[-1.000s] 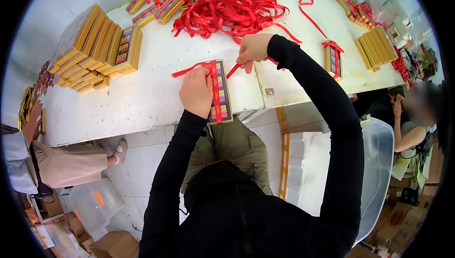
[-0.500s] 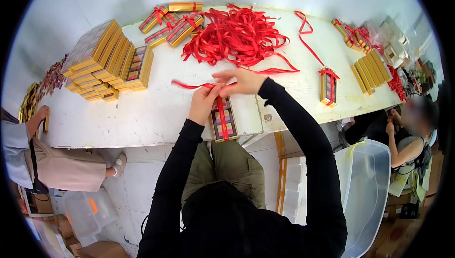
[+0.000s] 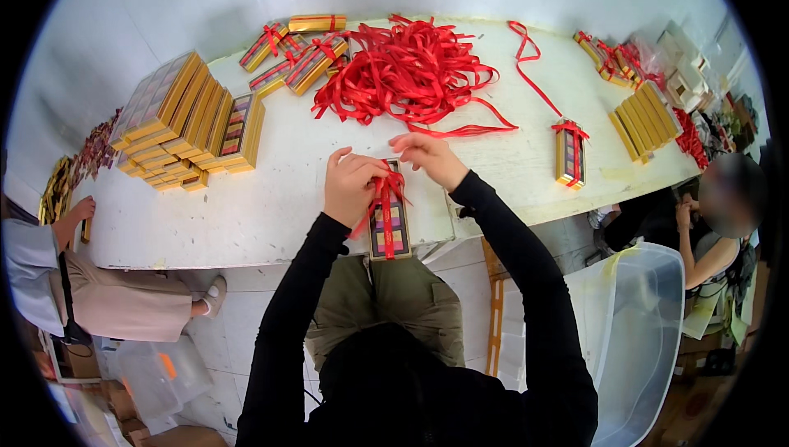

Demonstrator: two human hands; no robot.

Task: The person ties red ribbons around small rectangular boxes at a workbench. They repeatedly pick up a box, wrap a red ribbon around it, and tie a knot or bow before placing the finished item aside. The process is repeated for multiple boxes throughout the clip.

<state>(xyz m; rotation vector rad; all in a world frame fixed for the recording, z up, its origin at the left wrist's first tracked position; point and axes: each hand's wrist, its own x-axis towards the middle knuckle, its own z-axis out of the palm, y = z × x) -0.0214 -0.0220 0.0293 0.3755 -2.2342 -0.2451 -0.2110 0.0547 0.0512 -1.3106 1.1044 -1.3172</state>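
On the table's near edge lies a narrow gold-rimmed box (image 3: 399, 237) with small coloured squares under its top. Red ribbon (image 3: 388, 215) runs along its length and forms loops near the far end. My left hand (image 3: 349, 188) is closed in a pinch on the ribbon at those loops, with a loose tail hanging below it. Just beyond the box's far right corner, my right hand (image 3: 436, 159) has bent fingers held apart, and I see no ribbon between them. The knot itself is partly hidden by my left fingers.
A tangled heap of red ribbon (image 3: 407, 73) lies ahead. Stacked gold boxes (image 3: 177, 118) stand left; ribboned boxes (image 3: 316, 61) lie behind them. Right are a tied box (image 3: 569, 155) and a gold row (image 3: 645, 122). Other people sit at both sides; a clear tub (image 3: 637, 324) stands below.
The ribbon strand that stretched left across my fingers now forms loops on the box. My right hand has moved apart from my left, toward the right. The view has shifted slightly.
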